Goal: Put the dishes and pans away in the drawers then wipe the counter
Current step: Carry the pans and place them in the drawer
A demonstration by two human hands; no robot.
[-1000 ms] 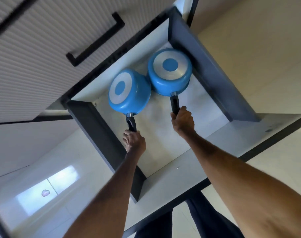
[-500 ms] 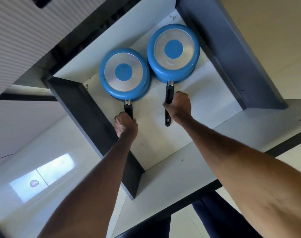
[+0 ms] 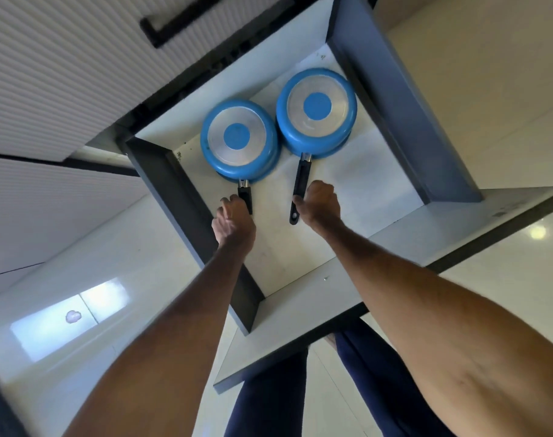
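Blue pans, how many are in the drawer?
2. The left blue pan lies upside down in the open drawer; the right blue pan lies upside down beside it, nearer the back corner. Any nested underneath would be hidden.

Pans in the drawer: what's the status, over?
Left hand and right hand at the handles, grip unclear. Left pan, right pan upside down, side by side in open drawer. Nothing blocking.

The left pan (image 3: pixel 239 143) and right pan (image 3: pixel 316 111) are blue with silver-ringed bases, black handles; drawer (image 3: pixel 395 89) walls dark grey.
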